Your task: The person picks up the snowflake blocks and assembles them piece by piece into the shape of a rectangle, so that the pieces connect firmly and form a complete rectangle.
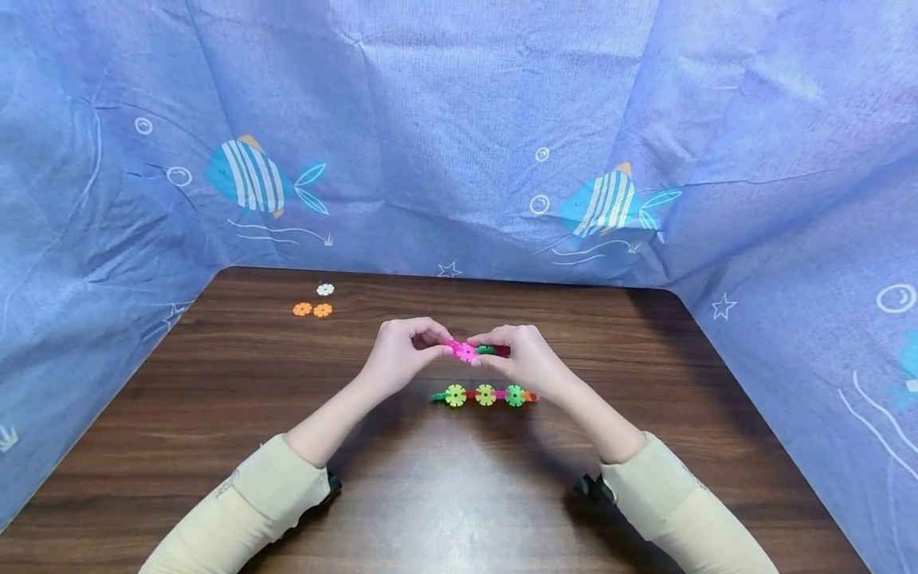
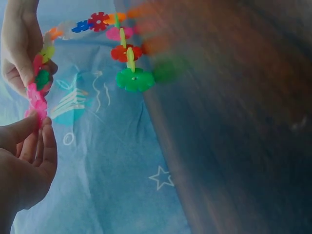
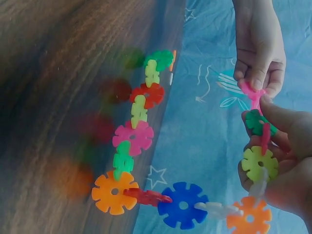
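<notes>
Between thumb and fingers, my left hand (image 1: 398, 351) pinches a pink snowflake disc at the end of a chain of slotted plastic discs. Close beside it, my right hand (image 1: 528, 359) grips the chain by a second pink disc (image 1: 467, 352) and the green disc (image 3: 256, 122) behind it. The two pink discs meet edge to edge between the fingertips. From the right hand the chain curves down past a yellow-green disc (image 3: 260, 164) and a blue disc (image 3: 183, 204). Its other stretch, with a green end disc (image 2: 135, 80), lies along the table.
Two loose orange discs (image 1: 303, 308) and a white disc (image 1: 326, 289) lie at the back left of the brown wooden table (image 1: 215, 383). A blue cloth (image 1: 445, 143) printed with fish hangs behind the table and along both sides.
</notes>
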A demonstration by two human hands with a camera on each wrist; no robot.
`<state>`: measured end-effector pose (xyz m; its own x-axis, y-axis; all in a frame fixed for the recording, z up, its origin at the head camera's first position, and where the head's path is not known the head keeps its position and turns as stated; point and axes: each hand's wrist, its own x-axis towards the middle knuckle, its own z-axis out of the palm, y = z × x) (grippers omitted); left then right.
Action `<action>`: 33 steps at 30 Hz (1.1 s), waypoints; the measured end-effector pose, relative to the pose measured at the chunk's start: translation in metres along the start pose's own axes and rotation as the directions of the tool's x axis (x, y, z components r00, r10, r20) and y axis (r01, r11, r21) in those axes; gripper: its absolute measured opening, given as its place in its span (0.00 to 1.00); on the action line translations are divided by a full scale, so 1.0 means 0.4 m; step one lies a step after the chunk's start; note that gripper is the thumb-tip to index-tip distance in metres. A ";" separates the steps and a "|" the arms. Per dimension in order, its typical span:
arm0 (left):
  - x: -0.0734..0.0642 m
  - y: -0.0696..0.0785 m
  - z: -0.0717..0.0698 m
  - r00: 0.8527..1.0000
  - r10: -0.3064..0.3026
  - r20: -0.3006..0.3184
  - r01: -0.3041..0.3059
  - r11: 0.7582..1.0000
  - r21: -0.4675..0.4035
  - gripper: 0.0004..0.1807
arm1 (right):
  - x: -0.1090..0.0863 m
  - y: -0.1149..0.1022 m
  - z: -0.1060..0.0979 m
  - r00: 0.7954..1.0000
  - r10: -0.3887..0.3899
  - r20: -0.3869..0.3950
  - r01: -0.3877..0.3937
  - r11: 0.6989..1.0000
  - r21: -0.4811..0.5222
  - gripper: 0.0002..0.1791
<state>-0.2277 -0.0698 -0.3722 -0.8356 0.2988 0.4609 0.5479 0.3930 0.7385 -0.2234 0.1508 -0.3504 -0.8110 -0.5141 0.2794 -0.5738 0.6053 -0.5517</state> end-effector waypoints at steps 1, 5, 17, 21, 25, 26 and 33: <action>-0.002 -0.001 0.002 1.000 0.001 -0.005 -0.001 1.000 0.004 0.05 | -0.001 0.000 0.002 1.000 0.007 -0.001 -0.007 1.000 0.005 0.15; -0.007 -0.002 0.007 1.000 -0.004 -0.022 0.005 1.000 0.017 0.06 | -0.003 -0.004 0.007 0.999 0.034 0.007 -0.034 0.999 0.020 0.16; 0.008 -0.006 -0.007 0.998 -0.017 0.056 0.017 1.000 -0.004 0.10 | 0.015 -0.009 -0.011 0.988 0.139 0.062 -0.143 0.988 0.059 0.14; 0.013 -0.018 -0.026 0.997 -0.028 0.075 0.027 0.999 0.018 0.14 | 0.022 0.003 -0.027 0.970 0.214 0.117 -0.224 0.971 0.083 0.14; 0.017 -0.041 -0.061 0.998 -0.027 0.060 0.024 0.998 0.059 0.16 | 0.027 0.029 -0.045 0.943 0.283 0.175 -0.309 0.939 0.150 0.15; 0.017 -0.048 -0.071 0.998 -0.033 0.055 0.029 0.997 0.074 0.16 | 0.028 0.036 -0.048 0.936 0.295 0.190 -0.329 0.928 0.178 0.15; 0.015 -0.095 -0.151 0.990 -0.127 0.056 0.117 0.980 0.160 0.18 | 0.024 0.088 -0.055 0.892 0.372 0.256 -0.442 0.837 0.324 0.17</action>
<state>-0.2562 -0.1354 -0.3678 -0.8949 0.2945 0.3354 0.4460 0.5591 0.6989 -0.2538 0.1805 -0.3501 -0.9079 -0.3886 -0.1569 -0.0846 0.5366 -0.8396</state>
